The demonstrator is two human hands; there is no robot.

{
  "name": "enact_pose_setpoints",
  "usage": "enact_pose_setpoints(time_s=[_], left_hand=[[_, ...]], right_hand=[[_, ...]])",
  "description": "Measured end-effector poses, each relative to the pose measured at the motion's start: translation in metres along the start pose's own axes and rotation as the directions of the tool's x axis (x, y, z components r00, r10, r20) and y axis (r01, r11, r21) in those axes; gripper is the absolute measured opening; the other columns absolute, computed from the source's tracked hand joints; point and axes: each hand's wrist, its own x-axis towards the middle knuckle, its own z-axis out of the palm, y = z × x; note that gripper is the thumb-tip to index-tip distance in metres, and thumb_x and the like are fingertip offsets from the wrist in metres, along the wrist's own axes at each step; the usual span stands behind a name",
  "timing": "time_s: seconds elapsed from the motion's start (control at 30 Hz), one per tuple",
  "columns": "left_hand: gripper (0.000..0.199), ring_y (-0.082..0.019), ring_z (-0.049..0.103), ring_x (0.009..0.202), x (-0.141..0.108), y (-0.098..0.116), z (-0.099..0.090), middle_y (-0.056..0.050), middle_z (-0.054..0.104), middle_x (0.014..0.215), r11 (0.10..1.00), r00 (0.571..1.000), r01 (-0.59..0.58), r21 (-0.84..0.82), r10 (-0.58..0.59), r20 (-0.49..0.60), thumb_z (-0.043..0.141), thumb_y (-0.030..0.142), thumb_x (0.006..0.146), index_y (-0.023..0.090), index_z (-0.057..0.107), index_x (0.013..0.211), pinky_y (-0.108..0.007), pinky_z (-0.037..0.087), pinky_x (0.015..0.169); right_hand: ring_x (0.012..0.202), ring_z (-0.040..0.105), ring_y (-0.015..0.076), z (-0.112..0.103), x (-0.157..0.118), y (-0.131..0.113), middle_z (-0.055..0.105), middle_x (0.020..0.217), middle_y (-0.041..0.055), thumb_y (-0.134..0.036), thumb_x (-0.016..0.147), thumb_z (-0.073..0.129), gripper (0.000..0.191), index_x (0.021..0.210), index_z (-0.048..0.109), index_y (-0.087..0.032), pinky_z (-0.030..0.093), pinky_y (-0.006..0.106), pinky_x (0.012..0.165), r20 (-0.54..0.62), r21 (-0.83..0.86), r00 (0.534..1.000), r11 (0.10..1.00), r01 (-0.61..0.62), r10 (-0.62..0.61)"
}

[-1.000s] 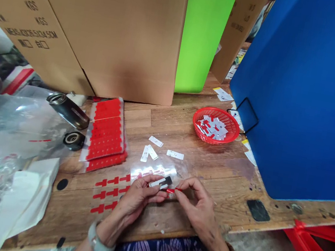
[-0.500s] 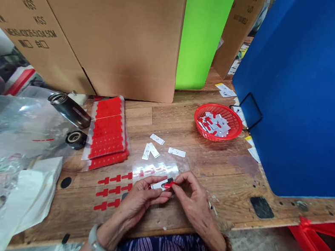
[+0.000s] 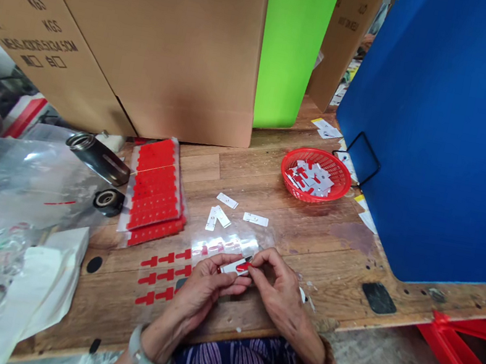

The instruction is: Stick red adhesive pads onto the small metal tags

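My left hand (image 3: 205, 282) holds a small white card (image 3: 234, 266) between thumb and fingers, just above the table's front part. At the card's right end, my right hand (image 3: 277, 285) pinches a red sticker (image 3: 244, 266), which lies against the card. Beneath and left of my hands is a clear sheet with rows of red T-shaped stickers (image 3: 167, 258); my left hand covers part of it. Several white cards (image 3: 256, 219) lie loose beyond the sheet.
A red basket (image 3: 286, 177) holds cards with red stickers. Stacked red sticker sheets (image 3: 155, 185) lie left, beside a dark flask (image 3: 99, 160) and its lid (image 3: 108, 201). Cardboard (image 3: 192, 41), a green panel (image 3: 290, 46) and a blue panel (image 3: 447, 143) stand behind.
The red sticker in my right fingers now lies closer onto the white card, and my right fingertips have shifted slightly left. The whole view has moved a little.
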Motion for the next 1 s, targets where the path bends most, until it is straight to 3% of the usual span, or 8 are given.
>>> enact_pose_setpoints(time_s=[0.47, 1.0], left_hand=[[0.043, -0.019, 0.072, 0.074, 0.0016, 0.0009, -0.0006, -0.014, 0.072, 0.088, 1.000, 1.000, 0.021, -0.011, -0.021, 0.010, 0.063, -0.002, 0.073, 0.007, 0.056, 0.114, -0.024, 0.058, 0.072], [0.035, -0.017, 0.072, 0.072, 0.0009, 0.0029, 0.0052, -0.011, 0.072, 0.089, 1.000, 1.000, -0.006, -0.007, 0.006, 0.017, 0.064, -0.002, 0.071, 0.009, 0.060, 0.104, -0.022, 0.058, 0.071]], right_hand=[[0.069, 0.054, 0.0128, -0.0007, -0.0010, -0.0020, 0.055, 0.072, -0.0029, -0.015, 0.081, 0.052, 0.007, 0.076, 0.052, -0.021, 0.042, 0.024, 0.066, 0.003, -0.010, 1.000, 1.000, -0.028, 0.028], [0.071, 0.054, 0.0132, -0.0012, -0.0022, -0.0036, 0.055, 0.074, -0.0022, -0.013, 0.082, 0.048, 0.010, 0.077, 0.052, -0.020, 0.040, 0.024, 0.067, 0.020, -0.081, 1.000, 0.997, -0.014, 0.016]])
